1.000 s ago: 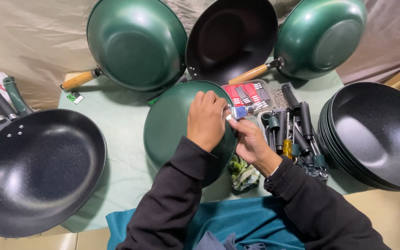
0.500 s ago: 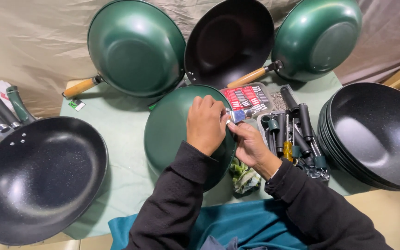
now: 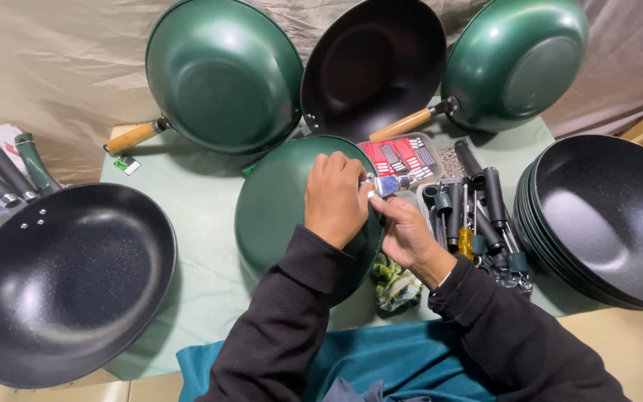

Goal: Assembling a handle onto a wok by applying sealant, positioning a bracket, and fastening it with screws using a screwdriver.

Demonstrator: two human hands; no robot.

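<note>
Item: green pan [image 3: 277, 208], upturned on the surface [image 3: 187, 223], centre. Left hand [image 3: 334, 199] pressed flat on its rim; right hand [image 3: 403, 227] pinching a small metal fitting [image 3: 386, 184] at the edge. Risk: fitting slips, pan rocks, dropping into the handle tray [image 3: 478, 223].

both arms reach forward from the bottom of the view in black sleeves, forearms angled toward each other so the hands meet. the left hand [image 3: 334, 197] lies palm down, back toward the camera, fingers curled and pointing up and right. the right hand [image 3: 403, 232] sits just beside it, touching it, its fingertips pinched together near the left fingertips.
</note>
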